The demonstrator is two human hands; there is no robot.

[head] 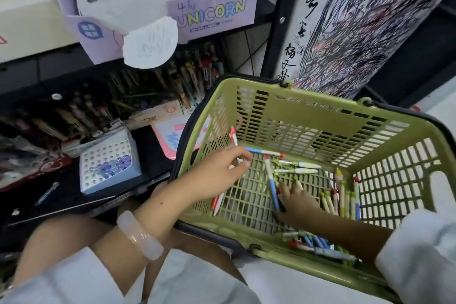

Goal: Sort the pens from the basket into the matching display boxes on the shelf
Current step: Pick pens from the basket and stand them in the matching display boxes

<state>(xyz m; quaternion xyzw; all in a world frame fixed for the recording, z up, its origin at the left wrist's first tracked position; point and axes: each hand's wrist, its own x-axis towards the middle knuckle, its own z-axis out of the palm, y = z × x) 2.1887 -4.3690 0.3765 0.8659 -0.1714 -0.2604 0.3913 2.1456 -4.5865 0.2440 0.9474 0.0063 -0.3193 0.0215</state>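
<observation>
The green basket (308, 106) rests tilted on my lap against the shelf. Loose pens lie on its floor: green-and-white ones (298, 168), a bunch along the right wall (343, 200), and blue ones by the near rim (318, 242). My left hand (219, 173) reaches in from the left, fingertips pinched on a white pen with a red end (233, 137). My right hand (298, 205) lies low in the basket, fingers closed on a blue-and-white pen (271, 182). A lilac "Unicorn" display box (212, 12) stands on the upper shelf. A small blue-white box with holes (108, 155) stands on the lower one.
The dark lower shelf holds rows of assorted pens (187, 76) behind a pink tray (170, 136). A loose pen (47, 194) lies on the shelf's front left. A scribbled test-paper pillar (365, 20) stands to the right. A white paper tag (150, 42) hangs off the lilac box.
</observation>
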